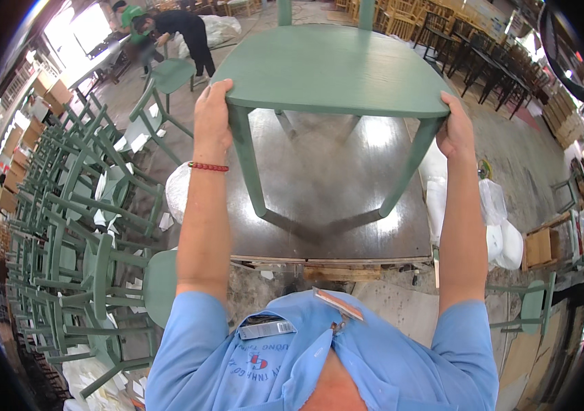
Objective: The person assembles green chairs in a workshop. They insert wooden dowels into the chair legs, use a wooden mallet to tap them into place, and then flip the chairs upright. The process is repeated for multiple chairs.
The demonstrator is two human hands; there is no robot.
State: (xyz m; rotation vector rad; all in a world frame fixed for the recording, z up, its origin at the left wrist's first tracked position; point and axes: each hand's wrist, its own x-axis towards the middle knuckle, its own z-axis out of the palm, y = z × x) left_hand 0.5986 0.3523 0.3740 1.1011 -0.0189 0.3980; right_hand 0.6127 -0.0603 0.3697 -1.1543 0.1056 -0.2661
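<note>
A green wooden chair point(333, 72) stands upright in front of me on a dark, shiny tabletop point(326, 164), its seat edge facing me. My left hand point(213, 116) grips the seat's near left corner, thumb on top, with a red bead bracelet on the wrist. At the near right corner my right hand point(456, 127) grips the seat in the same way. The two near legs slant down to the tabletop, where their dark reflections show. The far legs are partly hidden under the seat, and the backrest is cut off at the top.
Many green chairs point(93, 198) crowd the left side. Two people bend over another green chair point(170, 74) at the far left. Dark chairs point(483, 58) line the back right. White plastic wrap point(504, 240) hangs right of the table; another green chair point(531, 305) stands at lower right.
</note>
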